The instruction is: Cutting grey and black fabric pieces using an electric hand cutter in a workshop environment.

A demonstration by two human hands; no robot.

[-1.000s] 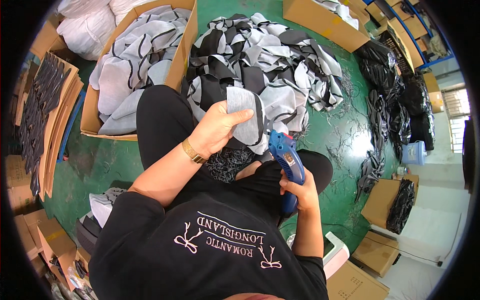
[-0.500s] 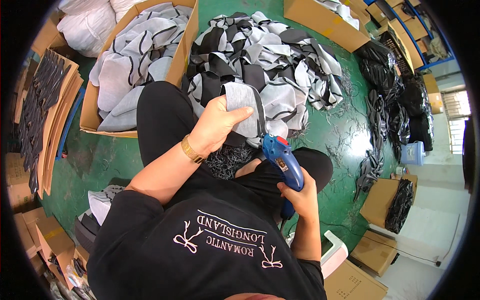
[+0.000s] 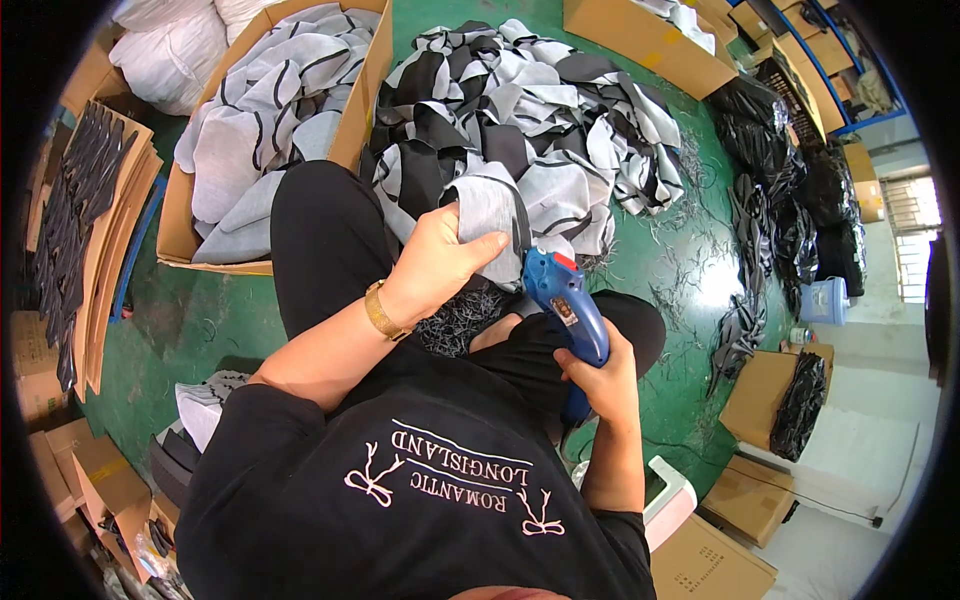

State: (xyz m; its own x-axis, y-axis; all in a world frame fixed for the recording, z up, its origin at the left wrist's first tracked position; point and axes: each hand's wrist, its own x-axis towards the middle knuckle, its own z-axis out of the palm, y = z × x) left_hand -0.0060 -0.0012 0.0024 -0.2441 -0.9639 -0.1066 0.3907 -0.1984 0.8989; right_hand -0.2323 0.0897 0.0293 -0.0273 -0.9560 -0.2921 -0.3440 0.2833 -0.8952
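My left hand (image 3: 437, 262), with a gold-coloured watch at the wrist, pinches a light grey fabric piece (image 3: 490, 212) between thumb and fingers. A black band runs along the right edge of that piece. In my right hand (image 3: 606, 376) is a blue electric fabric cutter (image 3: 566, 312) with a red button, gripped round its body. Its head meets the black-banded edge; the blade itself is too small to make out. Thin dark trimmings (image 3: 450, 325) lie below the fabric, between my legs.
A large heap of grey and black fabric pieces (image 3: 530, 125) spreads ahead on the green floor. At the left stands a cardboard box (image 3: 372, 95) filled with similar pieces. Black plastic bags (image 3: 755, 125) and a blue bucket (image 3: 825, 303) stand at right. Loose trimmings (image 3: 690, 265) litter the floor.
My left hand has come slightly nearer with the fabric, which now bends more. The cutter head has moved a little farther along the black-banded edge.
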